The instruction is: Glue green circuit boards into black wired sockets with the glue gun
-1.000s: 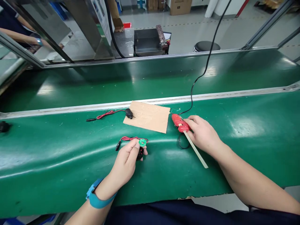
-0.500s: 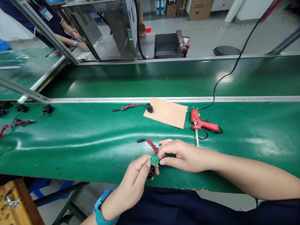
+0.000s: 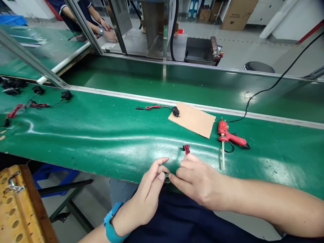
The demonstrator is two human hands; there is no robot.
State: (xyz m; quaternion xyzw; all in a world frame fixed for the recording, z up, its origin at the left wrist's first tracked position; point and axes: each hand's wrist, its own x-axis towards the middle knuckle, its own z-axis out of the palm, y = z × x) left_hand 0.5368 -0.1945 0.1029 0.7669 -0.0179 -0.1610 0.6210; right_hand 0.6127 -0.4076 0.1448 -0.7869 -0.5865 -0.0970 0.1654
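At the near edge of the green conveyor belt (image 3: 106, 141) my left hand (image 3: 149, 199) and my right hand (image 3: 196, 182) meet, both pinching a small round part (image 3: 166, 178). Fingers hide most of it; only a dark sliver shows between the fingertips. Its red and black wire (image 3: 186, 148) loops up just above my right hand. A blue wrist strap (image 3: 111, 224) sits on my left wrist.
A red glue gun (image 3: 229, 135) with a glue stick and black cord lies right of a cardboard sheet (image 3: 193, 119). Another wired black part (image 3: 175, 110) rests at the cardboard's left edge. More wired parts (image 3: 37, 101) lie far left. A wooden block (image 3: 22, 206) is lower left. A co-worker's hands (image 3: 107, 30) work at the back.
My right hand left the glue gun on the belt and came over to the part in my left hand. Both hands drew toward the belt's near edge; the green disc is now hidden.
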